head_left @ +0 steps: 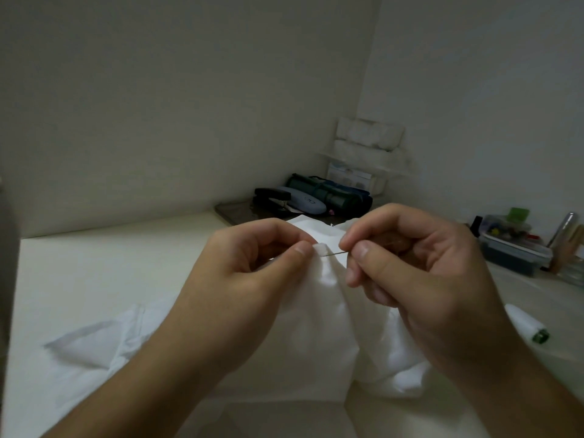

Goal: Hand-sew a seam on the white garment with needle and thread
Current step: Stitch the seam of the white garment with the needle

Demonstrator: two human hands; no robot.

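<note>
The white garment (319, 324) lies crumpled on the pale table and is lifted up between my hands. My left hand (249, 279) pinches a small fold of its edge between thumb and forefinger. My right hand (420, 270) pinches a thin needle (333, 254) between thumb and forefinger. The needle lies roughly level, its tip entering the fold held by my left hand. The thread itself is too fine to make out.
A white thread spool (526, 322) with a green end lies at the right. A plastic box of small items (512, 245) and jars stand far right. A dark tray (235, 213) with a stapler, case and green roll sits in the corner by the walls.
</note>
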